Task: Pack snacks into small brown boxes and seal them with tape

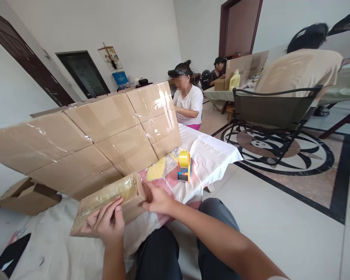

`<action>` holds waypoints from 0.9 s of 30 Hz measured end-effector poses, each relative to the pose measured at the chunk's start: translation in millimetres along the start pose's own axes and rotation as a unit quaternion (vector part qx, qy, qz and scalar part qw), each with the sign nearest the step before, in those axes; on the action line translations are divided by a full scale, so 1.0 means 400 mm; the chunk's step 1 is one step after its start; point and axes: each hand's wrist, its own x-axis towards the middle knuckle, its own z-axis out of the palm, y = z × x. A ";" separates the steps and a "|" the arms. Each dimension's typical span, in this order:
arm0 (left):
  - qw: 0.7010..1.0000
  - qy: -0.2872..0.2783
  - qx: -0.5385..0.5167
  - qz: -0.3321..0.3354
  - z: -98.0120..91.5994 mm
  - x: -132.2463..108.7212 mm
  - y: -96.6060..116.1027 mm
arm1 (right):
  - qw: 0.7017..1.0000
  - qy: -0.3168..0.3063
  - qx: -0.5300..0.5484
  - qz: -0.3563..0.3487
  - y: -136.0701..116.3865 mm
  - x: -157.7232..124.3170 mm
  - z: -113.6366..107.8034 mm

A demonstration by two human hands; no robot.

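Draped table (218, 149): both hands (106, 219) (160, 199) on taped box (130, 214) (contents hidden).

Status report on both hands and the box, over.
Left hand on top, right hand at right end. Cardboard box: shiny tape on top. Tape dispenser apart, beyond right hand; cardboard panel close behind box.

Bare hands (106, 223), uncovered forearms (210, 227), dark trousers (159, 254) looking greyer at the right knee, pale sleeve edge (277, 278).
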 end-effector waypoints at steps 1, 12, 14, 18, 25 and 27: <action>1.000 0.000 0.001 0.004 0.000 0.002 -0.001 | 1.000 0.010 -0.007 0.004 -0.003 -0.003 0.002; 0.999 -0.015 0.020 -0.039 -0.002 -0.002 0.003 | 0.948 0.082 0.298 0.079 0.000 0.001 0.062; 0.999 -0.016 0.021 -0.040 -0.003 0.000 0.007 | 0.938 0.084 0.320 0.108 0.002 0.008 0.057; 0.999 -0.015 0.024 -0.040 -0.006 0.006 0.017 | 0.935 0.107 0.314 0.128 0.014 0.019 0.043; 0.997 -0.032 0.017 -0.069 -0.009 0.004 0.021 | 0.949 0.117 0.280 0.091 0.044 0.048 0.032; 0.996 -0.045 0.022 -0.080 -0.010 0.001 0.017 | 0.958 0.109 0.253 0.076 0.052 0.060 0.030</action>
